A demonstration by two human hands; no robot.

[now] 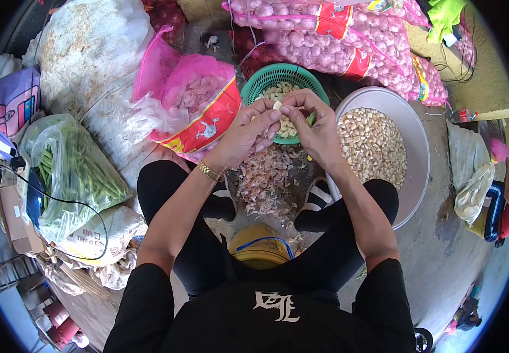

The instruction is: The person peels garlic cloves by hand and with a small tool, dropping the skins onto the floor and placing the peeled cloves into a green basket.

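Observation:
A pale peeled garlic clove (277, 106) is pinched between the fingertips of my left hand (253, 126), whose fingers are closed. My right hand (314, 125) meets it there, thumb and fingers closed by the clove. A small green thing (311, 119) shows within my right hand; most of it is hidden by the fingers. Below and behind both hands stands a green plastic basket (254, 76) with peeled cloves (278, 91) in it. To the right, a wide pale basin (418, 147) holds many unpeeled cloves (372, 144).
Garlic skins (266, 182) are heaped on the floor between my feet. A yellow bucket (254, 241) is between my legs. Pink mesh sacks of garlic (336, 50) lie at the back; an open pink sack (187, 94) is at left, near a plastic bag of green pods (72, 167).

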